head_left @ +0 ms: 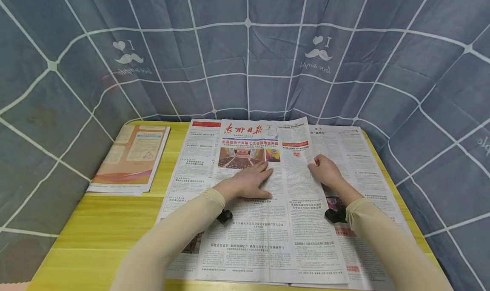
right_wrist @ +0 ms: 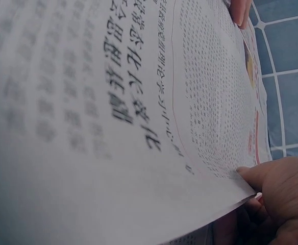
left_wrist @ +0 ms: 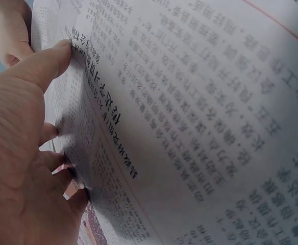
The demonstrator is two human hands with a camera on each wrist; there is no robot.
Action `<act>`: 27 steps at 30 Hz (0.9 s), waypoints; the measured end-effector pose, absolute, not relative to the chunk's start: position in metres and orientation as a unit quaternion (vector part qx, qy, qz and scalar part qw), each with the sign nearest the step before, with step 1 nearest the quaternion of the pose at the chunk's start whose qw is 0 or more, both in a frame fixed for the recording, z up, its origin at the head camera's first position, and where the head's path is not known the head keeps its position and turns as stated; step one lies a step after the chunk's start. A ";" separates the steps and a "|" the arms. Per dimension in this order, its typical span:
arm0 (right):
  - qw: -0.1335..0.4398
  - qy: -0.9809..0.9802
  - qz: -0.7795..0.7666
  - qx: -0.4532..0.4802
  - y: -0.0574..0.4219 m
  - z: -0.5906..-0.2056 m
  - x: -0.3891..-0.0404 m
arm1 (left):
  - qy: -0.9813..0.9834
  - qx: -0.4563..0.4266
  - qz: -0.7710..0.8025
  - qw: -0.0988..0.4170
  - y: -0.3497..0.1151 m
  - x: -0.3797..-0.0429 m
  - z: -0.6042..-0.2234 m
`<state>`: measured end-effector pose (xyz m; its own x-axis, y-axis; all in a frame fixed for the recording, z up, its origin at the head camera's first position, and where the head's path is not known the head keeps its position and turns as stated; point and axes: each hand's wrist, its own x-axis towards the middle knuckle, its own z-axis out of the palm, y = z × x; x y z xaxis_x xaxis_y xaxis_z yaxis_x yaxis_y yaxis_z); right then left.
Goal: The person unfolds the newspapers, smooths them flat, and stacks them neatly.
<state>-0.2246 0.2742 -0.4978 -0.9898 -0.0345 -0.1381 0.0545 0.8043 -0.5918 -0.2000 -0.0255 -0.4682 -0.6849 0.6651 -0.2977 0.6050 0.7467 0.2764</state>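
A newspaper [head_left: 249,235] with a red masthead lies over a wider spread of newspaper pages [head_left: 187,167]. My left hand [head_left: 252,181] rests on it with fingers extended, just below and beside the front-page photo; the left wrist view shows its fingertips touching the paper. With my right hand [head_left: 326,171] I pinch the newspaper's right edge. In the right wrist view the thumb [right_wrist: 256,176] lies on top of the sheet and the other fingers are under it. That edge is lifted a little off the pages beneath.
An orange-and-white booklet [head_left: 128,157] lies on the yellow wood-grain table [head_left: 95,223] at the left. Behind the table and along its right side hangs a grey-blue curtain [head_left: 214,52] with white grid lines.
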 end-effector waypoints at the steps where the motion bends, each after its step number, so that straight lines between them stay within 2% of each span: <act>1: 0.072 0.947 -0.314 0.005 0.274 -0.498 -0.225 | 0.915 0.346 0.079 0.194 -0.026 -0.200 -0.468; 27: 0.100 0.930 -0.355 0.005 0.281 -0.504 -0.224 | 0.915 0.349 0.031 0.198 -0.022 -0.198 -0.468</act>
<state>-0.2244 0.2815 -0.5043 -0.9799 -0.0622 -0.1896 0.0799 0.7483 -0.6585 -0.1979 -0.0215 -0.4676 -0.6776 0.6512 -0.3417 0.6265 0.7545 0.1954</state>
